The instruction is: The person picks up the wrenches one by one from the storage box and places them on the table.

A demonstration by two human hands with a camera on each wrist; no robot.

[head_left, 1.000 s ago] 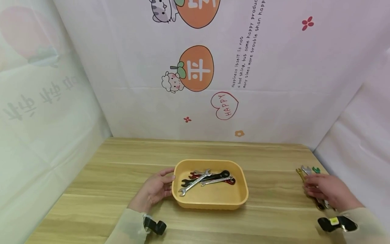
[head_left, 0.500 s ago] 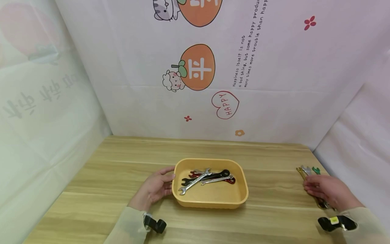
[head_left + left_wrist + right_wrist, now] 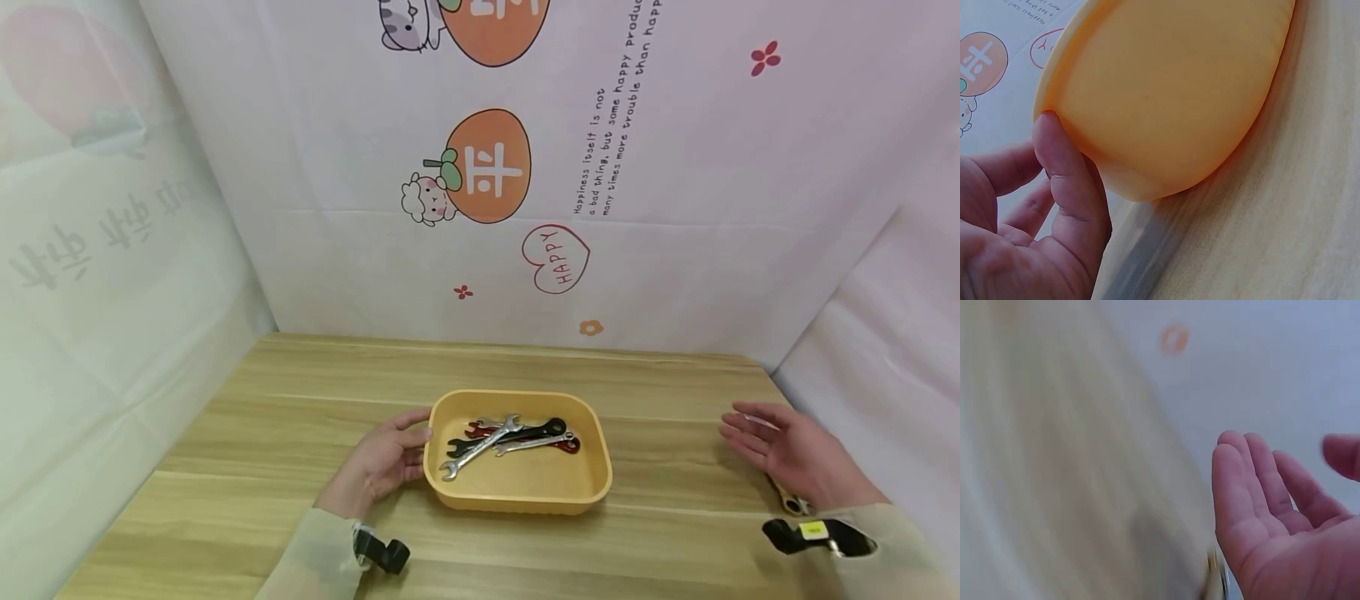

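Note:
My left hand (image 3: 378,462) rests at the left end of a yellow plastic tray (image 3: 517,505), its fingertips touching the rim. In the left wrist view one bent finger (image 3: 1063,162) lies against the tray's outer wall, just under the lip. Inside the tray lie several wrenches, among them a silver open-ended one (image 3: 480,450), a black one (image 3: 536,432) and a red one (image 3: 572,446). On the right, my right hand (image 3: 795,454) holds nothing, palm turned toward the tray and fingers extended. It covers most of a group of wrenches (image 3: 791,502); only their near ends show.
A wood-grain table (image 3: 315,392) bears everything. White printed sheets form a back wall (image 3: 360,275) and both sides. Black wrist-worn devices sit on the left sleeve (image 3: 318,554) and the right sleeve (image 3: 885,542).
My right hand has come off the wrenches at the right, turned its palm toward the tray and spread its fingers. The left hand and the tray stay put.

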